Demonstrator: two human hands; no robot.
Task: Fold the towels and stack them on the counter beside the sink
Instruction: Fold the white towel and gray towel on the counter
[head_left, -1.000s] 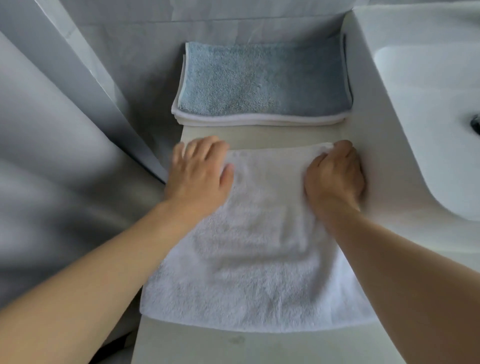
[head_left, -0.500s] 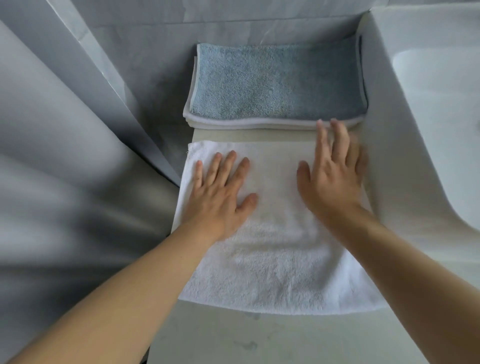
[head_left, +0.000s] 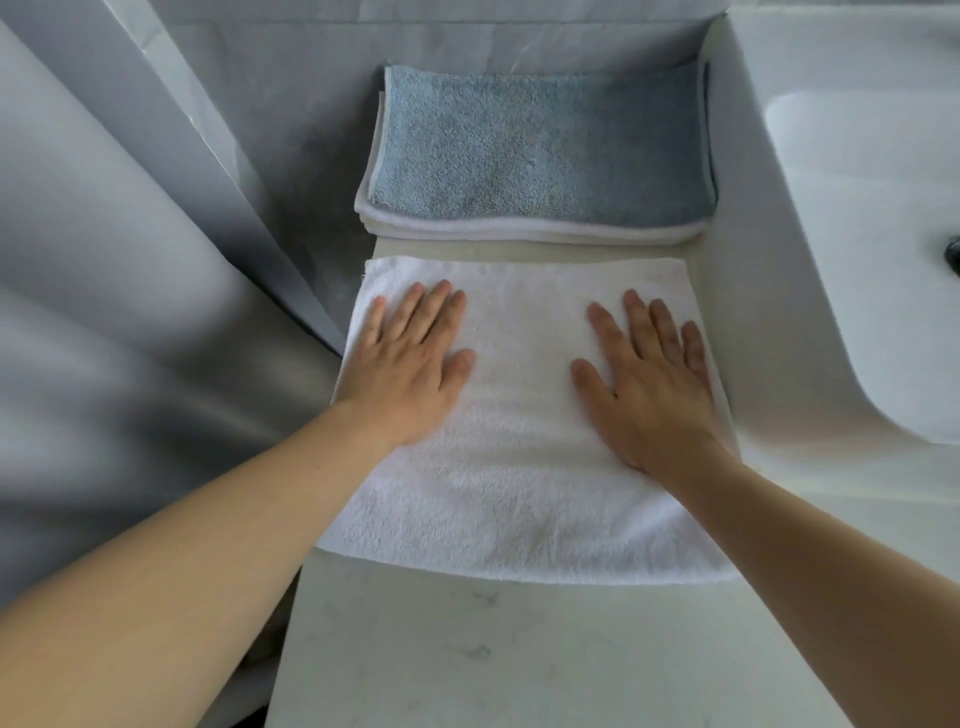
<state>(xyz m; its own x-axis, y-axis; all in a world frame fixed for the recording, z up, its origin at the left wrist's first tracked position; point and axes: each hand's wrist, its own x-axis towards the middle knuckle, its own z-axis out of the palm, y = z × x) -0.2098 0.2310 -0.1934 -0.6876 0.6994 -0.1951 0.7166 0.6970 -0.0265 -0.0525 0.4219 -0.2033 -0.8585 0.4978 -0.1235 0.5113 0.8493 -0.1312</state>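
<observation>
The near stretch of the counter (head_left: 467, 654) is pale stone with faint grey veining, and both bare forearms reach across it from the bottom corners.

Past that lies the white towel (head_left: 519, 467), spread flat on the counter as a broad rectangle. Its near edge runs across the counter's width; its left edge sits at or slightly over the counter's left side, and its right edge lies against the raised wall of the sink (head_left: 857, 260).

The left hand (head_left: 410, 369) rests palm down on the towel's left half, fingers straight and close together, pointing away, thumb out toward the middle. The right hand (head_left: 649, 379) lies the same way on the right half, flat, fingers slightly spread, thumb pointing inward. Neither hand grips anything; both press flat on the cloth, well apart from each other, with bare towel between them.

Just beyond the towel's far edge a narrow strip of counter shows. Beyond that sits a stack of folded towels: a blue towel (head_left: 540, 145) on top, with white folded layers (head_left: 519, 231) showing under it along the near and left edges. The stack's far side is close to the grey tiled wall (head_left: 291, 130), and its right end is against the sink's wall.

To the right, the white basin curves away, with a dark fitting at the frame's right edge.
</observation>
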